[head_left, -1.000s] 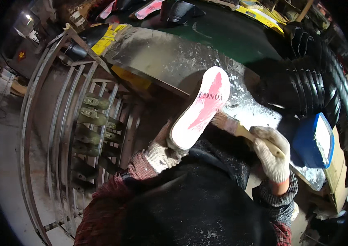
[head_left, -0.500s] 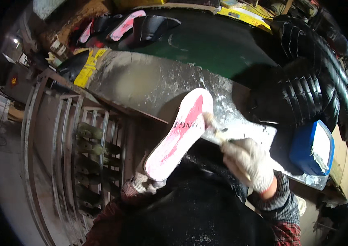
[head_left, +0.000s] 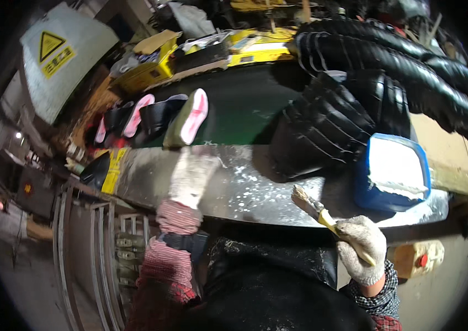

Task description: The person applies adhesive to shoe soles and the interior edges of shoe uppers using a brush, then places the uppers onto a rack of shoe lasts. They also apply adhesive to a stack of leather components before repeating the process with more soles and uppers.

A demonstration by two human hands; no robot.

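My right hand [head_left: 362, 248], in a pale knit glove, is closed round the handle of a paintbrush [head_left: 322, 214]. The brush's bristles point up and left over the bench edge. At the far side of the metal bench stands an olive shoe last [head_left: 181, 121] with a white and pink sole face. My left hand [head_left: 194, 172], gloved and smeared by motion, is close below its lower end; its fingers do not show clearly, nor whether they touch the last. A blue tub [head_left: 362, 193] of white paste stands on the bench, above my right hand.
More pink-and-white soled pieces [head_left: 138, 115] stand at the left of the dark green surface [head_left: 239, 105]. Black ribbed pieces [head_left: 322, 124] are piled beside the tub. A metal rack [head_left: 101, 248] holding lasts is at the left, and a plastic jug [head_left: 419, 259] at the lower right.
The last has moved from in front of me to the far side of the bench, with my left hand reaching after it. My right hand has drawn the brush away from the sole. The view has shifted.
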